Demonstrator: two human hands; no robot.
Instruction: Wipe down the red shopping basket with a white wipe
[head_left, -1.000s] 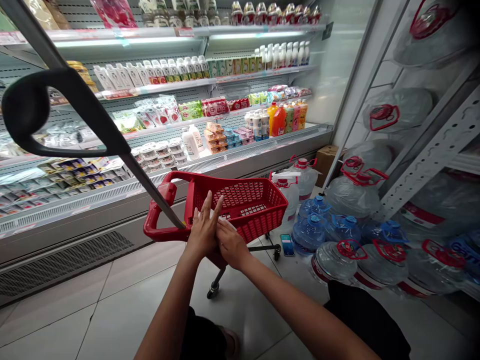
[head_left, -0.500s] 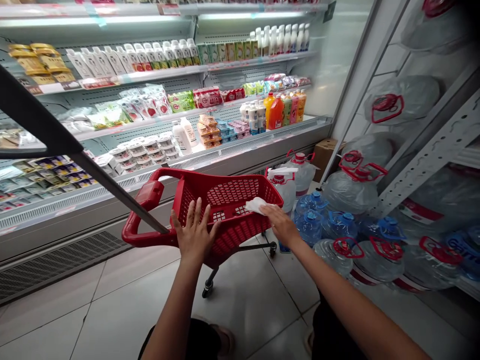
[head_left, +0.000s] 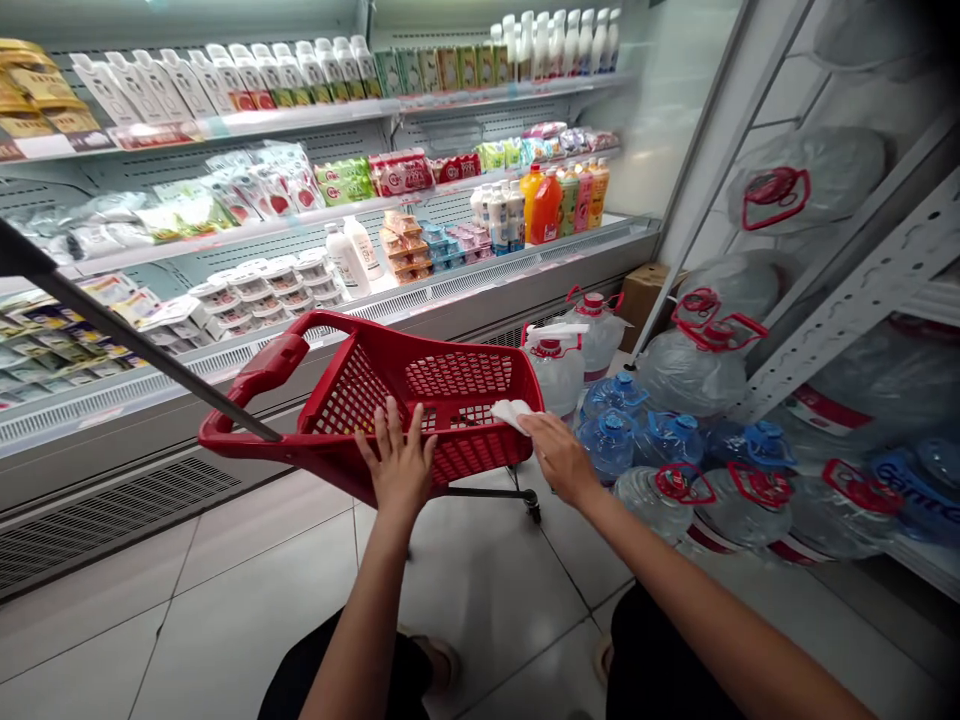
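A red plastic shopping basket on wheels (head_left: 465,452) stands before me, with perforated walls and a long grey pull handle (head_left: 161,358) slanting up to the left. My left hand (head_left: 399,462) lies with spread fingers against the near rim and side of the basket; nothing is in it. At the right end of the near rim, my right hand (head_left: 559,452) pinches a white cloth or tissue (head_left: 513,412), which rests over the rim corner. My right thumb is partly hidden.
Behind the basket runs a lit refrigerated display case (head_left: 450,290) with dairy and juice. To the right, large water bottles (head_left: 739,500) crowd the floor and a metal rack (head_left: 847,300). A white spray bottle head (head_left: 555,332) shows beyond the basket's far end. Tiled floor (head_left: 247,620) lies below.
The basket has shifted left and turned slightly in view. My left hand now sits lower against its near side. My right hand still holds the white cloth at the right rim corner.
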